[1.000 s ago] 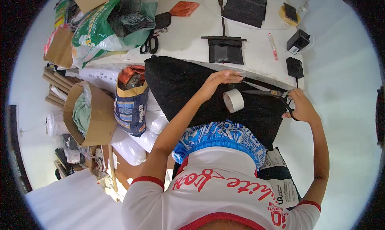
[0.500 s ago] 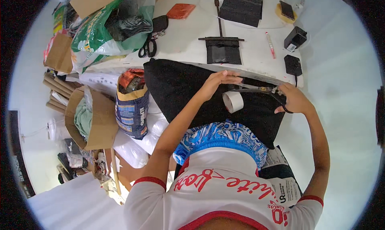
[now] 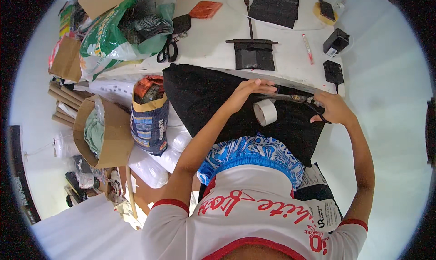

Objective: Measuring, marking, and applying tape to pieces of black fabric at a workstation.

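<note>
My right hand (image 3: 335,108) is closed round the handles of a pair of scissors (image 3: 297,98), whose blades reach left over black fabric (image 3: 204,94) spread across my lap. Facing it, my left hand (image 3: 245,95) has its fingers stretched out toward the blade tips. Whether those fingertips touch the blades or the fabric I cannot tell. Just below the blades, a roll of white tape (image 3: 268,113) lies on its side on the fabric.
A white table (image 3: 204,46) stands ahead, bearing a black flat piece with a rod (image 3: 254,56), black sheets (image 3: 274,8), a pen (image 3: 308,49), a second pair of scissors (image 3: 168,50) and a green plastic bag (image 3: 106,42). A cardboard box (image 3: 116,139) stands at left.
The whole view has shifted very slightly. The scissors' blades now reach a little closer to my left hand; both hands stay in nearly the same place.
</note>
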Action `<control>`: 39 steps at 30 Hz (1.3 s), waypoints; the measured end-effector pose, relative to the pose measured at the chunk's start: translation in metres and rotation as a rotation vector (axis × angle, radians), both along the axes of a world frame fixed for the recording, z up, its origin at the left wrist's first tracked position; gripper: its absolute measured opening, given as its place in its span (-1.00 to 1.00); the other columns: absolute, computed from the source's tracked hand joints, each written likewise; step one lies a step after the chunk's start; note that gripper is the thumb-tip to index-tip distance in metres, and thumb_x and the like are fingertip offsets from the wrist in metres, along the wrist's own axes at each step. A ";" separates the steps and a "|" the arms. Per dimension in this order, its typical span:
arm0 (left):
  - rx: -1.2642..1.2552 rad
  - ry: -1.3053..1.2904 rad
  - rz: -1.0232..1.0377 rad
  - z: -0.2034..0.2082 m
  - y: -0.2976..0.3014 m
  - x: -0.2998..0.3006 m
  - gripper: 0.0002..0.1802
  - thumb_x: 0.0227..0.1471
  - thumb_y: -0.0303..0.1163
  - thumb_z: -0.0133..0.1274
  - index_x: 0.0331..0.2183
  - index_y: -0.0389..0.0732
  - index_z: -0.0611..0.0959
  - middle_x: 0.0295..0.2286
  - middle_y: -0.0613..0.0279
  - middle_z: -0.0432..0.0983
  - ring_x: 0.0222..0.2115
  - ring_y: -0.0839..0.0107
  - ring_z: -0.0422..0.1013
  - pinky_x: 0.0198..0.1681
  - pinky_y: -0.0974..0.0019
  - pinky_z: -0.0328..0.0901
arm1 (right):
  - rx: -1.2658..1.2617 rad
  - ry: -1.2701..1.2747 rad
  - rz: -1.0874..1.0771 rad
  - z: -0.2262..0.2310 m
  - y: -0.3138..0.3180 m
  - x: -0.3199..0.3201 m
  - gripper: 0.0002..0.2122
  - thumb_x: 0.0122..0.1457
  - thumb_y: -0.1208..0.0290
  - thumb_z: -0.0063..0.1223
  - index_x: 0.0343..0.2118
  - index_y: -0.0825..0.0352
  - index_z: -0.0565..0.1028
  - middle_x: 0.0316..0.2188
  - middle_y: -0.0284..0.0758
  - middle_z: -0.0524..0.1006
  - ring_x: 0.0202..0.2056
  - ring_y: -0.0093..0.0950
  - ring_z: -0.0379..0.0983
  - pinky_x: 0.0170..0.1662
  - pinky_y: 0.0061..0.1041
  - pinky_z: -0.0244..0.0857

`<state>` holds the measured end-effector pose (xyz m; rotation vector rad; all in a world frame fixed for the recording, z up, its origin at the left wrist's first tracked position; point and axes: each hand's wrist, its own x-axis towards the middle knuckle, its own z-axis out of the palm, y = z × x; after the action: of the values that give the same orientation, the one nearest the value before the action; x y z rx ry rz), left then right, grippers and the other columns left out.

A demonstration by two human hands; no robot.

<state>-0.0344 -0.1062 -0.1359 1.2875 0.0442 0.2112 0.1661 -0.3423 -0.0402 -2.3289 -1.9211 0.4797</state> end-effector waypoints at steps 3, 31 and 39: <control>0.054 -0.038 0.000 -0.004 -0.001 0.001 -0.38 0.18 -0.01 -0.34 -0.09 -0.41 0.46 -0.18 -0.09 0.48 -0.09 0.18 0.39 0.08 0.18 0.14 | 0.020 -0.017 0.026 -0.012 -0.005 0.006 -0.43 -0.38 0.03 0.35 -0.37 0.35 0.40 -0.49 -0.17 0.41 -0.33 -0.11 0.36 -0.31 -0.26 0.24; -0.667 -0.160 0.011 0.002 -0.057 0.005 -0.47 0.19 -0.13 -0.33 -0.03 -0.37 0.39 -0.05 -0.14 0.35 0.05 0.06 0.22 0.17 0.12 0.01 | 0.417 0.503 -0.283 -0.053 -0.056 -0.069 -0.60 -0.07 0.47 0.13 -0.09 0.33 0.39 -0.11 -0.22 0.40 -0.04 -0.31 0.29 0.04 -0.39 0.15; -0.694 -0.204 0.051 0.010 -0.075 -0.008 -0.47 0.19 -0.11 -0.37 0.04 -0.27 0.33 0.03 -0.10 0.25 0.08 0.13 0.18 0.18 0.18 -0.03 | 0.884 1.308 -0.703 -0.062 0.036 -0.120 -0.74 0.09 0.41 0.09 -0.18 0.42 0.45 -0.29 -0.33 0.51 -0.26 -0.59 0.43 -0.15 -0.58 0.33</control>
<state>-0.0423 -0.1809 -0.1263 0.5710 -0.0241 0.3348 0.0462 -0.3065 -0.1018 -1.2792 -0.4594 0.6212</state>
